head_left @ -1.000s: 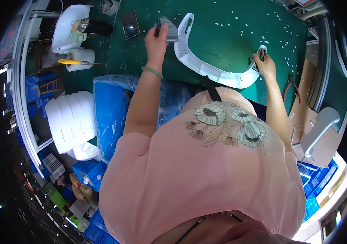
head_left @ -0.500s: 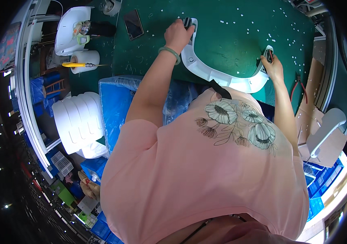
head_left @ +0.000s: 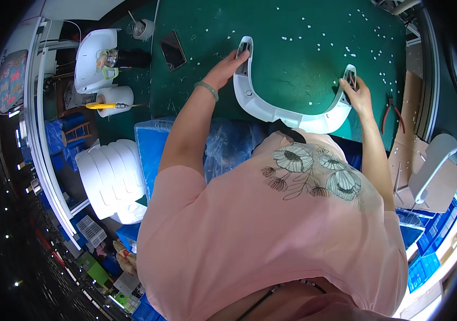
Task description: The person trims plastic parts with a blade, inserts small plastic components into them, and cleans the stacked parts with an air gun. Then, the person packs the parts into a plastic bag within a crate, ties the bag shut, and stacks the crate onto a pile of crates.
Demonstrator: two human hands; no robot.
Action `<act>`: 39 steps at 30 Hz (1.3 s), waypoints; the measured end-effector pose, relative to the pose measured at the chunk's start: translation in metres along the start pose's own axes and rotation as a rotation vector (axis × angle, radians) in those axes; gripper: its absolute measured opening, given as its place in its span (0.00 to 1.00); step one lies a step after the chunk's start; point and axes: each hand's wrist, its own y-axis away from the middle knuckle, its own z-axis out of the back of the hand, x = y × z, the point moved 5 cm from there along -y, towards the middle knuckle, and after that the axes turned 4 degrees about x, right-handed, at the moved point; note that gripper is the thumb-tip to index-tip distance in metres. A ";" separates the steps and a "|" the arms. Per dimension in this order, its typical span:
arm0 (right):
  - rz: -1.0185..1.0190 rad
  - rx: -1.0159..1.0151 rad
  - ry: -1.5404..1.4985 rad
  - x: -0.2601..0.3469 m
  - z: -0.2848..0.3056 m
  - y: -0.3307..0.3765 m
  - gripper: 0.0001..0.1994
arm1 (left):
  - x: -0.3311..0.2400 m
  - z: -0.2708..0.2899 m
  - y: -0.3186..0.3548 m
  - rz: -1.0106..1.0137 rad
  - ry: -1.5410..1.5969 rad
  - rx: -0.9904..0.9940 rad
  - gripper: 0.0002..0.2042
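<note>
A white U-shaped plastic part (head_left: 282, 114) lies over the green tabletop, its curve toward my body and its two ends pointing away. My left hand (head_left: 227, 70) is closed on the left end from the outer side, thumb on top beside a dark recess. A green bangle (head_left: 207, 89) circles that wrist. My right hand (head_left: 360, 98) grips the right end, thumb laid over the opening, where dark parts and a bit of red show. The undersides of both ends and the fingers beneath are hidden.
Red-handled pliers (head_left: 392, 115) lie right of my right hand. A phone (head_left: 173, 51) is at the far left, and a yellow-handled screwdriver (head_left: 108, 106) rests on a white roll (head_left: 123, 97). White scraps (head_left: 347, 50) dot the green table. Stacked white curved parts (head_left: 112, 179) stand left.
My left hand has slid off the top of the left end to its outer side, uncovering the tip. The left end has shifted slightly left and nearer. My right hand keeps its grip.
</note>
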 end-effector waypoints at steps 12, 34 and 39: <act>-0.014 0.122 -0.624 -0.009 0.059 0.054 0.27 | -0.069 -0.004 0.046 -0.366 0.424 0.174 0.21; -0.007 0.148 -0.575 0.112 0.063 0.112 0.16 | -0.152 -0.208 0.080 -0.796 0.434 0.514 0.24; -0.062 0.071 -0.843 0.089 0.042 0.117 0.20 | -0.145 -0.201 0.086 -0.892 0.194 0.188 0.29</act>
